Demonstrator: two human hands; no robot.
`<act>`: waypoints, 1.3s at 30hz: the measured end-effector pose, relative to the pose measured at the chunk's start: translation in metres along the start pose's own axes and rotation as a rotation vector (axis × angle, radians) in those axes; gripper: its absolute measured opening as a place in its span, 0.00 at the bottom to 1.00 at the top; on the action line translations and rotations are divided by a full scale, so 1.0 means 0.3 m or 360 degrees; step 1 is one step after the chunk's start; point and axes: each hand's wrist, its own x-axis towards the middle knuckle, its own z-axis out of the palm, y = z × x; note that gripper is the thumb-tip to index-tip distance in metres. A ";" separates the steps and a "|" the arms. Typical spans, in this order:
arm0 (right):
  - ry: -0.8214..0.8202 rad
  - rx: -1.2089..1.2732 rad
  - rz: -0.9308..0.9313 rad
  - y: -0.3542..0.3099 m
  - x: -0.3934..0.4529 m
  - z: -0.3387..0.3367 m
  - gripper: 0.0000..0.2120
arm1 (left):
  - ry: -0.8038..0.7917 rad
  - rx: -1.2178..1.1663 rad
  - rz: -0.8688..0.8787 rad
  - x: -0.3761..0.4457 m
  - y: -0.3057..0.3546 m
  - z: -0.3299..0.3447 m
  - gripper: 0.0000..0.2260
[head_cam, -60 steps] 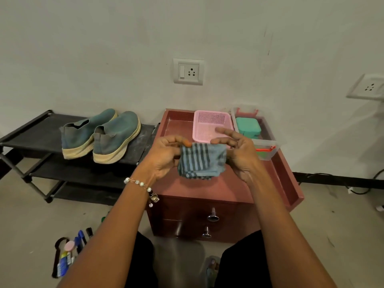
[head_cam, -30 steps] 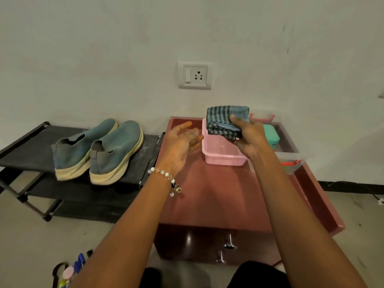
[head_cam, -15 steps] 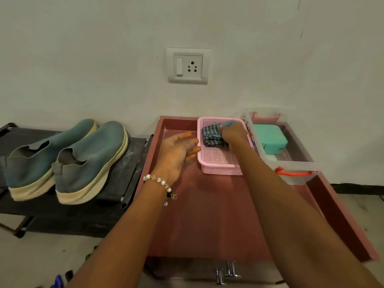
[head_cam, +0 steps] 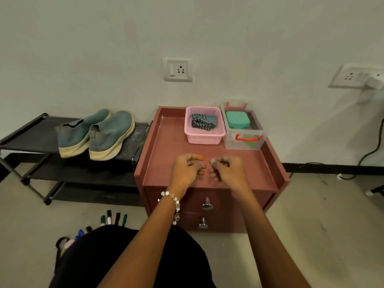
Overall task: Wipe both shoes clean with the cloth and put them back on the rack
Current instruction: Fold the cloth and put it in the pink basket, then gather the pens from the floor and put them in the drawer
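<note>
Striped grey cloth lies folded inside the pink basket at 12 o'clock on the desk. Both shoes stand side by side on the black rack at 10 o'clock. The left hand and right hand hover near together over the desk front, fingers loosely curled, holding nothing.

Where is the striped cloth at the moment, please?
In the head view, the striped cloth lies folded inside the pink basket, left of the clear box.
</note>
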 end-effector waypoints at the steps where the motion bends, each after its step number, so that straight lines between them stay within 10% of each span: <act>1: -0.0071 -0.0018 0.0078 0.057 -0.053 -0.008 0.10 | -0.0052 0.0046 0.0030 -0.027 -0.021 0.007 0.09; 6: -0.0072 -0.0600 0.0125 0.330 -0.127 0.013 0.07 | -0.0224 0.0316 0.0022 -0.087 -0.149 0.029 0.07; 24: -0.0231 -0.0860 0.0008 0.431 -0.200 0.058 0.09 | 0.0203 0.1441 0.0530 -0.171 -0.319 -0.039 0.13; 29: -0.0445 -0.0701 0.0165 0.370 -0.295 -0.046 0.08 | 0.0310 0.1458 0.0243 -0.228 -0.311 -0.039 0.13; 32: 0.0114 -0.0443 -0.0073 0.286 -0.324 -0.109 0.06 | 0.0342 0.1211 -0.0043 -0.268 -0.311 -0.057 0.19; 39: -0.0017 -0.1424 0.0207 0.329 -0.346 -0.108 0.09 | 0.0198 0.1306 -0.0354 -0.342 -0.291 -0.065 0.23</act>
